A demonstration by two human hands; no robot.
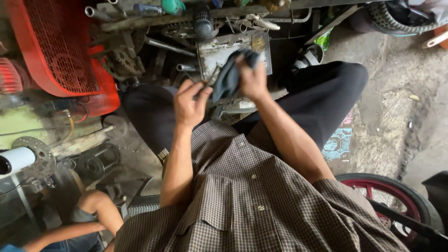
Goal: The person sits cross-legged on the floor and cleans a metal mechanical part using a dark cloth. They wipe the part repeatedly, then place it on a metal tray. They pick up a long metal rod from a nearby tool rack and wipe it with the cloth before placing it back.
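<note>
My left hand [189,103] grips a small dark metal part [208,83] between thumb and fingers, just above my lap. My right hand [252,79] holds a dark blue-grey rag [228,77] bunched against that part. Both hands meet over my knees, which are in black trousers [326,93]. The part is mostly hidden by the rag and my fingers. My checked brown shirt [252,200] fills the lower middle of the view.
A dirty metal box [219,49] and tools lie ahead of my hands. A red mesh cover [60,46] stands at the left with sprockets [122,61] beside it. A wheel with a red rim [396,196] sits lower right. Another person's arm [93,214] is lower left.
</note>
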